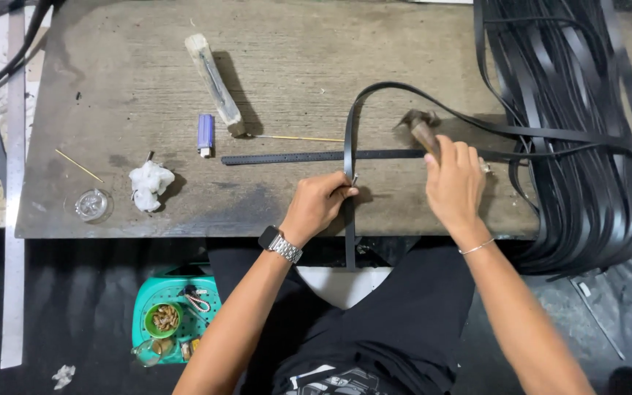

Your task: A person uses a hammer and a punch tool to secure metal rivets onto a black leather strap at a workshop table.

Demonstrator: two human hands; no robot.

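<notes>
My left hand [318,205] pinches a black strap [349,146] against the worn wooden board [294,44], with a small metal pin or nail between its fingertips. The strap loops up from there and runs right into a thick bundle of black straps [587,146]. My right hand [456,181] grips the wooden handle of a hammer [420,126], whose head is raised just right of the strap loop. A flat black punched strip [309,156] lies across the board under the loop.
On the board lie a wooden-handled tool [214,73], a purple lighter [205,134], a thin stick [298,137], a white wad [149,184] and a small glass dish [91,205]. A teal tray [173,311] with small parts sits on the floor.
</notes>
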